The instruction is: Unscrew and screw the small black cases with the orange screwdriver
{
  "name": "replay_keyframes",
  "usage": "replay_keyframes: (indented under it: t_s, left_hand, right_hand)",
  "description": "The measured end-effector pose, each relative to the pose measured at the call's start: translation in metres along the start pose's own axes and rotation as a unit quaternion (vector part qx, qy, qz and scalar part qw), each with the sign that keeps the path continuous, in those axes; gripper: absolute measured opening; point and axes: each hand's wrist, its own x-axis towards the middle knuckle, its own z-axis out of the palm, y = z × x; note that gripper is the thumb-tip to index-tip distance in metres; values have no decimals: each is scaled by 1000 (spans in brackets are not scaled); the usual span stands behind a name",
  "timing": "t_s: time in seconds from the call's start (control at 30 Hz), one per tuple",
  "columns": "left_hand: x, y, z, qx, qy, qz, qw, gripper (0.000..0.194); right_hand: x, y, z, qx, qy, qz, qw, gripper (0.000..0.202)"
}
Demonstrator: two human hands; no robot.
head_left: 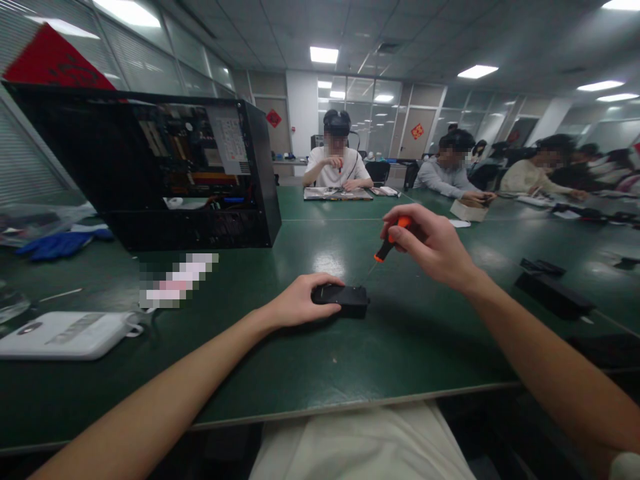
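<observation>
Left hand [300, 300] flat on black box [345, 299]

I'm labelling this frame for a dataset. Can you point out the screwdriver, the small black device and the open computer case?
screwdriver [385, 249], head view, on its orange-and-black handle below the right hand.
small black device [347, 297], head view, on its top face.
open computer case [260, 167], head view, on its black side panel.

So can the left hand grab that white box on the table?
Probably yes: the white box lies apart on the left hand's side, nothing between, though that hand is pressing a black part.
</observation>
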Motion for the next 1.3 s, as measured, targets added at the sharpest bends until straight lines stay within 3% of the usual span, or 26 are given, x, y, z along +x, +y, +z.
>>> replay_keyframes:
  t_s: [0.13,0.3,0.67,1.03,1.17,1.3]
  left_hand:
    - [-1,-1,2,0,4,-18,1000,43]
    - [-1,-3,2,-3,-4,-29,1000,44]
    - [0,-3,1,-31,-10,-41,999,47]
    - [-1,-1,2,-49,-7,-29,998,45]
    - [-1,-3,2,-55,-11,-21,998,45]
    - [-1,-6,3,-47,-11,-16,999,45]
  right_hand:
    - [19,-20,23,17,-32,-52,998,27]
    - [28,-19,42,-14,-51,-134,990,19]
    - [25,-19,43,-15,-52,-166,985,14]
    - [26,-30,39,-50,-93,-175,979,13]
    - [33,-45,29,-53,-180,-164,968,14]
    - [45,-59,19,-74,-290,-166,940,10]
